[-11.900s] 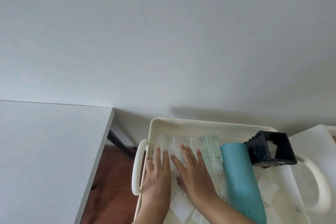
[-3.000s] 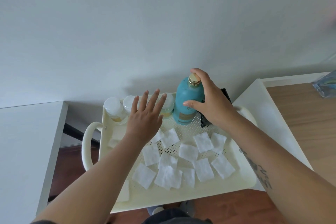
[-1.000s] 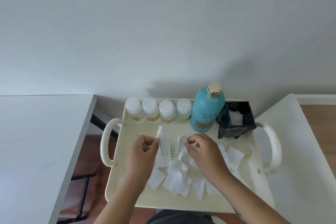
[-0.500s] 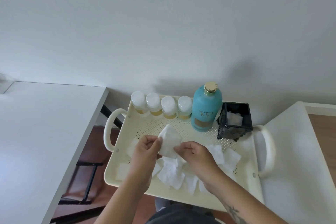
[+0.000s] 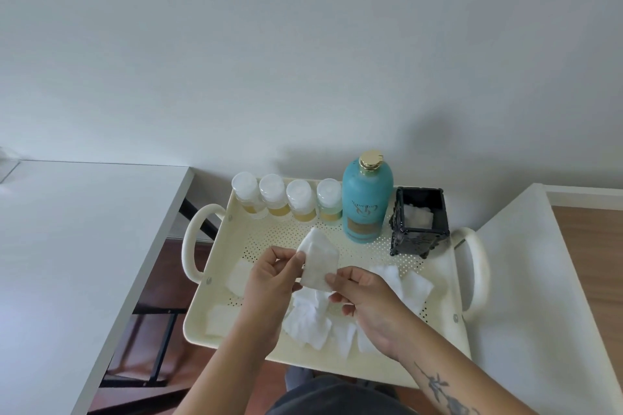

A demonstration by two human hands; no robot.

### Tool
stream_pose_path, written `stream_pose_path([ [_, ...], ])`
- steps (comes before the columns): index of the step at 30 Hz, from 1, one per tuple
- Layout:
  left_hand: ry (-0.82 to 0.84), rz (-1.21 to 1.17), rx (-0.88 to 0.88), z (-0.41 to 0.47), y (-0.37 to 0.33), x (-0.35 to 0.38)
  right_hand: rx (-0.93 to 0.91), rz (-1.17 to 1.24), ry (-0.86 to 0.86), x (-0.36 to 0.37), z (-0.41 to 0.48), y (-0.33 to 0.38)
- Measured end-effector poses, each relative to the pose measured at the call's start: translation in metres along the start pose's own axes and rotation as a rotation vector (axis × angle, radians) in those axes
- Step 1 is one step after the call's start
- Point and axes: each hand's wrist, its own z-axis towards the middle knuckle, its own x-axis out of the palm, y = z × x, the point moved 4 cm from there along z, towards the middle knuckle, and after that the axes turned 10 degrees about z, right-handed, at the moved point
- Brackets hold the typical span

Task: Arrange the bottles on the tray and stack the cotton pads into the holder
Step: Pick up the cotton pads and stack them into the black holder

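A cream perforated tray (image 5: pixel 276 232) with two handles holds everything. Along its far edge stand several small clear bottles (image 5: pixel 288 200) with white caps, then a tall teal bottle (image 5: pixel 366 202) with a gold cap. At the far right stands the black square holder (image 5: pixel 419 222), with a white pad inside. Above the tray's middle, my left hand (image 5: pixel 269 274) and my right hand (image 5: pixel 362 293) both pinch a small stack of white cotton pads (image 5: pixel 318 263). Several loose pads (image 5: pixel 310 320) lie on the tray under and around my hands.
A white table (image 5: pixel 67 263) is on the left and a white surface (image 5: pixel 539 296) with wood beyond it on the right. The tray sits across the gap between them, over a brown floor. A plain wall rises behind the tray.
Both hands picked pads off the tray and brought them together into one stack held between them. Earlier, the bottles were stood upright along the far edge.
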Motion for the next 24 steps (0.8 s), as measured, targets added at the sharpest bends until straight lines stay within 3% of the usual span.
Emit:
stream_pose_path([
  [6,-0.062,0.056,0.051,0.005,-0.009,-0.002,-0.160,-0.153,-0.138,-0.023,-0.019,0.024],
  [14,0.030,0.104,0.150,0.007,-0.029,0.018,-0.669,-0.506,-0.507,-0.070,-0.053,0.122],
  [19,0.103,0.120,0.181,0.005,-0.037,0.035,-0.648,-0.743,-0.600,-0.086,-0.039,0.145],
  [24,0.112,0.117,0.175,0.006,-0.039,0.038,-0.632,-0.881,-0.579,-0.084,-0.029,0.148],
])
